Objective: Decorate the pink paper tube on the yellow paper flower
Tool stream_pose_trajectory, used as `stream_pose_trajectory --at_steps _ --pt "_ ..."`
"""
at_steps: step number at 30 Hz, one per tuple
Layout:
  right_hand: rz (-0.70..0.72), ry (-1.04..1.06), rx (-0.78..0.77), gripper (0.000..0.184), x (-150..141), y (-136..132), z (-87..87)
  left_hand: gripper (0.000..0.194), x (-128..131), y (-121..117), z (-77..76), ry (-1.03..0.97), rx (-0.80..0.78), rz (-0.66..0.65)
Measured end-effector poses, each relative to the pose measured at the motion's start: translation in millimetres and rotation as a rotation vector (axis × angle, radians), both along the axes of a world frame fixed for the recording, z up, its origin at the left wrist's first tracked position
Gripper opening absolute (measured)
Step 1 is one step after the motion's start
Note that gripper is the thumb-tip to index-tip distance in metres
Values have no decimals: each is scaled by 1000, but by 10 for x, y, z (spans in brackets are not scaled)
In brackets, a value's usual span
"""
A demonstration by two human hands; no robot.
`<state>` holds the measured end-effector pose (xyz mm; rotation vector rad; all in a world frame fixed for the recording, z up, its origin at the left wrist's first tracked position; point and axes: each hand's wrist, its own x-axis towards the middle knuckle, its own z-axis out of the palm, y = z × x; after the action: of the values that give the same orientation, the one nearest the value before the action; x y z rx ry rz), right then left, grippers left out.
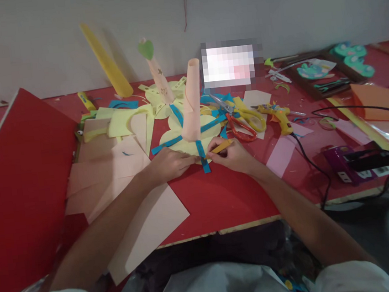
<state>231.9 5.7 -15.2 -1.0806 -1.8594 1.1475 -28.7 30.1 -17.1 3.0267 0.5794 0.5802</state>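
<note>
At mid-frame, a blue strip is seemingly braced against slipping by the left hand, fingers outstretched, a yellow pen being pinched in the right hand.

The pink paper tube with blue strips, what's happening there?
A person's right hand holds a yellow pen or pencil at the front blue strip. The left hand rests beside it on the yellow base. The pink tube stands upright; another tube, with a green heart, stands behind.
</note>
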Motion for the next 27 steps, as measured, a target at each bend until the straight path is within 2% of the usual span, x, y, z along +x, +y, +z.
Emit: stream_pose_trajectory --at_steps 13,20,22,25,27 --pt "-9 2 -24 20 -3 6 17 41 -8 8 -2 2 -26 5" --pt "-10 10 -23 29 -19 -5 34 39 5 -10 -36 -9 4 -7" --pt "-49 36 -24 29 -12 -8 39 36 9 -34 -22 -83 27 45" --pt "-188 103 24 30 7 4 64 25 25 -21 100 -299 -15 251" --pt "-288 178 55 32 21 22 89 35 56 57 232 -465 -132 373"
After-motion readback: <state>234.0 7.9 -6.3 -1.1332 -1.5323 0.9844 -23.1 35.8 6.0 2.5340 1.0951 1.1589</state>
